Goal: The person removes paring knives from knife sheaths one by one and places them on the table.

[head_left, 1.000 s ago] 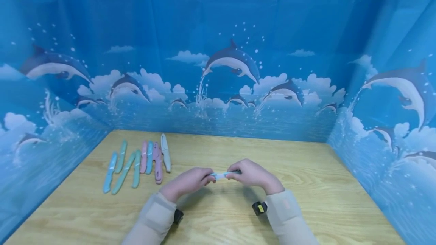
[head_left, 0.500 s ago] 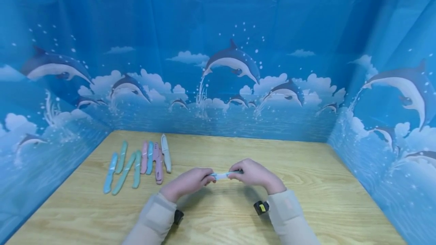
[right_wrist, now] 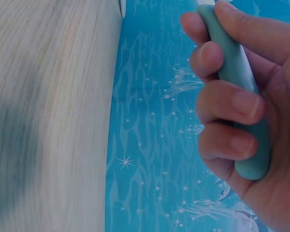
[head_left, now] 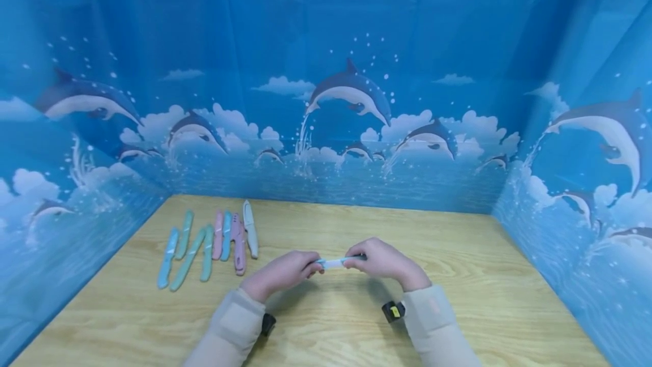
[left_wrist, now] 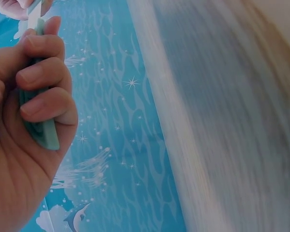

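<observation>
Head view: both hands raised just above the table (head_left: 458, 276), near centre, meeting over one small knife (head_left: 336, 263).
Sleeves: beige, entering from the near edge; dark wrist units under each cuff.
Left hand (head_left: 279, 272): fingers curled round the teal end of the knife, thumb side towards the right hand.
Right hand (head_left: 383, 261): fingers curled round the other teal end.
Knife: held level between the two hands, only a short pale stretch showing in the gap; above the table, not touching it.
Left wrist view: left fingers (left_wrist: 41, 72) wrapped tight on a teal piece (left_wrist: 46, 133), its butt poking out below the little finger; a pale strip running up towards the right hand at the top edge.
Right wrist view: right fingers (right_wrist: 222, 104) clamped on a smooth teal handle (right_wrist: 241, 82), thumb along its top.
Knife row (head_left: 209, 245): left and farther back, well apart from the hands; teal, pink and one whitish piece lying side by side, long axes pointing near to far.
Backdrop (head_left: 351, 95): blue dolphin cloth, far and on both sides.
</observation>
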`<state>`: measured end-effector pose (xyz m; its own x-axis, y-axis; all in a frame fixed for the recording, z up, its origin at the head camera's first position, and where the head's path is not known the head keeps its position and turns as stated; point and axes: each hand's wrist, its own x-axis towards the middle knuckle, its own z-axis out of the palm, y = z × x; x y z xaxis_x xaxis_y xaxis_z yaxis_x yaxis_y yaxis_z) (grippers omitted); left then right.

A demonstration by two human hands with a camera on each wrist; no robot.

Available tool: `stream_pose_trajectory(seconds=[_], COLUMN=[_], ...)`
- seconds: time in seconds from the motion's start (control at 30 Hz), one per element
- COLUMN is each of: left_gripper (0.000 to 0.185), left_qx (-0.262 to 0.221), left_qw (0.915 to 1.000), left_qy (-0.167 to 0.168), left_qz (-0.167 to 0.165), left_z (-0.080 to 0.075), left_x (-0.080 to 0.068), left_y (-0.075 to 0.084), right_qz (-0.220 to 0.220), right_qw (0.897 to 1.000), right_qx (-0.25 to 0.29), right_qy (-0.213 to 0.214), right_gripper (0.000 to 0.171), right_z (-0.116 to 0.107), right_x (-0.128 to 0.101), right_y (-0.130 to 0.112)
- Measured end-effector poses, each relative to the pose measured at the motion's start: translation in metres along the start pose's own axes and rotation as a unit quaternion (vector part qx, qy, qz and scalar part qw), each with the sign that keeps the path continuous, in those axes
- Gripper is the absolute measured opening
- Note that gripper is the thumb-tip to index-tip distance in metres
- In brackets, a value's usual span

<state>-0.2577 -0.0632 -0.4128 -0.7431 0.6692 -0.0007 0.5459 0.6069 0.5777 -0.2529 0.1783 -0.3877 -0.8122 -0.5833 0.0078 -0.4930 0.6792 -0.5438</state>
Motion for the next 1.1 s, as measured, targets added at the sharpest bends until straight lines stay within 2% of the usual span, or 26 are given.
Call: stream_pose_trajectory(seconds=[0.6, 1.1], left_gripper=[0.024, 0.025], left_qx=[-0.001, 0.01], left_qw=[1.0, 0.9998], left_qy=[-0.002, 0.009], left_qz=[-0.009, -0.012], left_z=[-0.0003, -0.0013], left_x=[-0.0021, -0.0037], left_y=[-0.0005, -0.0035], right_qz=[0.004, 0.042], right_qw=[1.0, 0.999], right_qx=[-0.001, 0.027], right_qy=[-0.002, -0.003], right_gripper=[0.021, 0.023], right_z=[-0.0019, -0.0082], right_x=[0.0011, -0.0051], right_y=[0.0004, 0.0066])
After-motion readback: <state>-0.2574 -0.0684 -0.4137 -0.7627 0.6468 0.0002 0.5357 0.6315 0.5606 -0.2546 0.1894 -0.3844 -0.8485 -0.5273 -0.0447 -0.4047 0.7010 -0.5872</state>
